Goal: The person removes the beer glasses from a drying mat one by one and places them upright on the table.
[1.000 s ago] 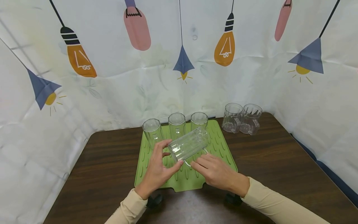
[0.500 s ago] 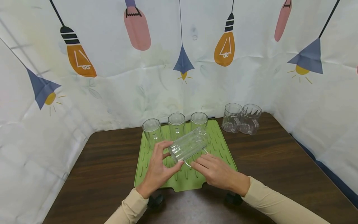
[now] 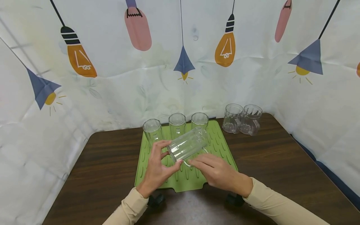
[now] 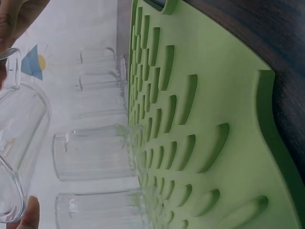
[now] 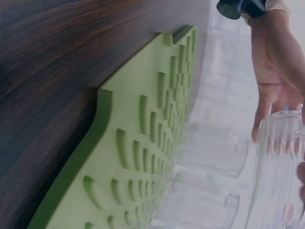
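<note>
Clear glass mug (image 3: pixel 187 143), tilted above a ridged green mat (image 3: pixel 187 185).
Left grip (image 3: pixel 156 170) clasps one round end; right grip (image 3: pixel 217 172) holds its curved handle (image 3: pixel 187 164).

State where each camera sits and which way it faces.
Head: on the head, facing forward and down at the held mug; left hand, right hand and sleeves show.
Left wrist: on that wrist, facing across the mat, picture turned sideways; fingers show at its left edge.
Right wrist: on that wrist, also sideways across the mat; left hand shows upper right, fingertips below.
Both wrist views share mat and held mug.
</note>
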Demonstrator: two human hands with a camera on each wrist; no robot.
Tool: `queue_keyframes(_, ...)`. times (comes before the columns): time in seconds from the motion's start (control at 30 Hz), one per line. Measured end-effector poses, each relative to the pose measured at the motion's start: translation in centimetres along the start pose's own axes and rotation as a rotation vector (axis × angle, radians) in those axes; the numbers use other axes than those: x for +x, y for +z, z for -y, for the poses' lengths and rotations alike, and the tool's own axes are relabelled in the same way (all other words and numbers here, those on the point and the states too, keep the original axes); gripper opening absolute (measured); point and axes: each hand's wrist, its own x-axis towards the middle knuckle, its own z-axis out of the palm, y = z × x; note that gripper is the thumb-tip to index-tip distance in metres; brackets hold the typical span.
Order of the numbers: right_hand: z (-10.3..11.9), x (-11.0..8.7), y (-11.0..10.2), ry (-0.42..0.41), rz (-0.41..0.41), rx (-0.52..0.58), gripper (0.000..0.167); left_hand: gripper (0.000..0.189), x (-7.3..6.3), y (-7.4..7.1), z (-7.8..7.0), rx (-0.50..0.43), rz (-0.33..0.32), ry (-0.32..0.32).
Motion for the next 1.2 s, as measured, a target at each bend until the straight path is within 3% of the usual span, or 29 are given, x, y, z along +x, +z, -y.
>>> queue_keyframes(0.2, -0.1, 0.6, -0.3, 0.014, -0.204, 0.042, 0.029, 0.068, 0.2, -0.2, 0.2, 0.014, -0.014, 0.012)
queue_keyframes(0.47, -0.1, 0.0, -0.7, 0.246, -0.348, 0.093, 0.038, 0.068, 0.2, -0.6, 0.4, 0.034, -0.034, 0.028)
queue_keyframes(0.67, 0.0, -1.2, -0.8, 0.432, -0.359, 0.187, 0.041, 0.069, 0.2, -0.7, 0.4, 0.036, -0.041, 0.035)
queue_keyframes(0.93, 0.4, -2.5, -0.6, 0.716, -0.336, 0.498, 0.052, 0.069, 0.2, -0.8, 0.4, 0.032, -0.054, 0.04)
queue_keyframes(1.2, 0.7, -2.9, -0.5, 0.991, -0.267, 0.743, 0.041, 0.07, 0.2, -0.8, 0.3, 0.02, -0.061, 0.044)
